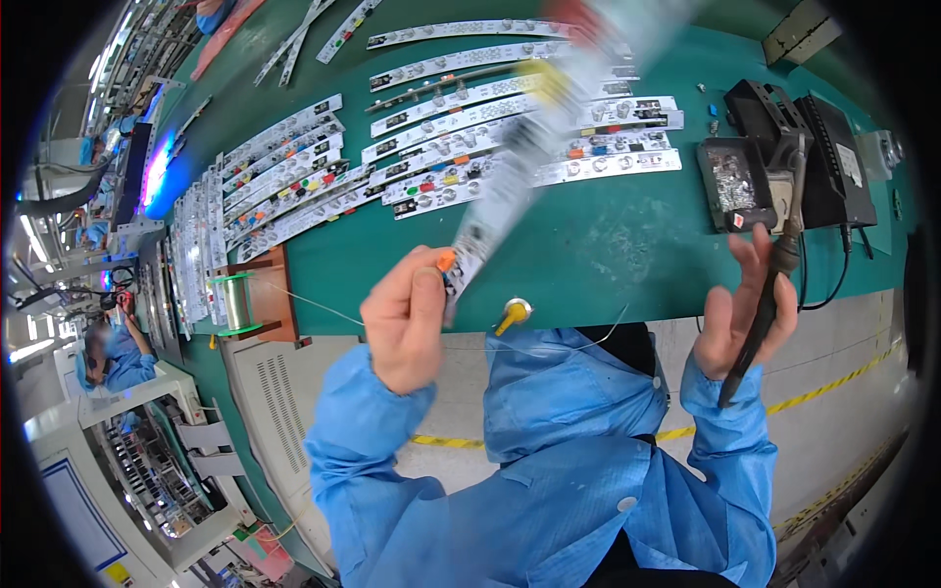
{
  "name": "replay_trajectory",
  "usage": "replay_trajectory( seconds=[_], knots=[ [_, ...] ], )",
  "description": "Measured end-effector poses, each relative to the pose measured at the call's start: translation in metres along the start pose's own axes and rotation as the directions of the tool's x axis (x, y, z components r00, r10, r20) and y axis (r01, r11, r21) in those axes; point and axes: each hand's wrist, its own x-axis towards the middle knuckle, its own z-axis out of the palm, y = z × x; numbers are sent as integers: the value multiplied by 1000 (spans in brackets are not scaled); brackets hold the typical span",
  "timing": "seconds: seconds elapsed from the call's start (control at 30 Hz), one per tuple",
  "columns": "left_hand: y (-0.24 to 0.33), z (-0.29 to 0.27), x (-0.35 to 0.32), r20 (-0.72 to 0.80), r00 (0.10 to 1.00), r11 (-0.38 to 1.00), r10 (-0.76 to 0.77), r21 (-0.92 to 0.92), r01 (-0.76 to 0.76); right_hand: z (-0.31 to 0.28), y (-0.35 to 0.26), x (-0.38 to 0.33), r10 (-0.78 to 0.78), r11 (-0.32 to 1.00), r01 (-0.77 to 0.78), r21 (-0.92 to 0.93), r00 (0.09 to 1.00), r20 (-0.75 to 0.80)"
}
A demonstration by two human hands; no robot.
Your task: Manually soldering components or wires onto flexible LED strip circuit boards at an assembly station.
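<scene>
Left hand (402,321) pinches circuit strip (510,184) (too blurred to read) — right hand (723,331) grips soldering iron (782,261).

Green table (578,269): yellow knob (513,315) about midway along near edge. Scuffed beige metal block (806,36) at far right corner. Pink strip (225,41) by left edge, toward far end. Bright blue-white light (157,174) at left edge. Pale vented cabinet (279,392) below near edge, left part. Pale floor (833,353), yellow tape (799,400) across it. Person in blue (127,355) beyond left edge.
</scene>
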Motion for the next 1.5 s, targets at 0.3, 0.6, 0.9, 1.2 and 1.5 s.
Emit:
replay_trajectory(
  seconds=[0.3, 0.6, 0.9, 1.2, 1.5],
  knots=[
    [-12, 112, -28, -118, 990, 736, -71, -676, -28, 26, -43, 2, -328, 945, 315, 91, 896, 300],
    [-21, 116, -29, 85, 876, 769, 475, 443, -460, 14, -16, 23, -46, 999, 48, 6, 898, 437],
    [-56, 107, -40, 146, 803, 669, 577, 480, -568, 3, 5, 32, -65, 951, 233, -205, 796, 602],
    [-18, 119, -37, 172, 910, 914, 378, 89, -396, 7, -43, -13, 218, 800, -417, 431, 872, 439],
    [-25, 115, -27, 16, 922, 907, 387, 173, -384, -16, -20, -8, 357, 916, -370, 155, 928, 103]
  ],
)
